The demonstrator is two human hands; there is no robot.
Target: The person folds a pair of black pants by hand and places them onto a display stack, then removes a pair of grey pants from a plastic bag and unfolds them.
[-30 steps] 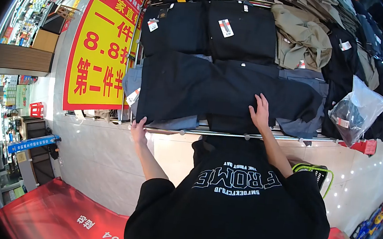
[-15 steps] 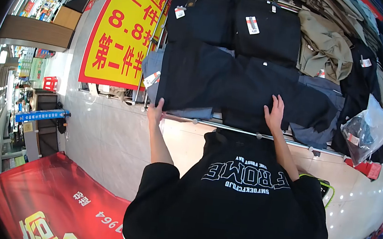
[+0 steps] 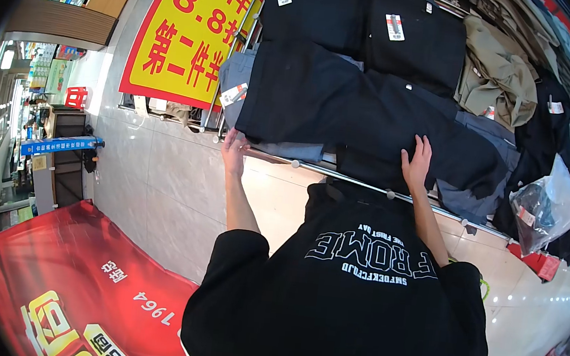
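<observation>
Two hands were at the near edge of a dark garment (image 3: 322,91), which lay across the front of the display, over grey clothing (image 3: 301,152) and just below a pair of folded black garments (image 3: 416,39). Laying the cloth flat looked like the step in hand, and doing it well seemed to call for light, even pressure from the right hand (image 3: 417,167) while the left hand (image 3: 234,152) minded the corner. Creases ran through the middle of the cloth, so a slow outward stroke probably suited it better than a sharp tug, which could have dragged the grey layer along. Care also seemed due at the metal rail (image 3: 340,178), close under the near edge, and around the white-and-red tag (image 3: 234,94) beside the left end.

As for the fingers, those of the right hand were extended and slightly parted, the thumb standing away from them; they rested against the dark cloth without gripping it. The left hand's fingers were loosely bent at the garment's lower left corner, near the rail's end. Whether they pinched the hem or merely touched it, I could not tell.
</observation>
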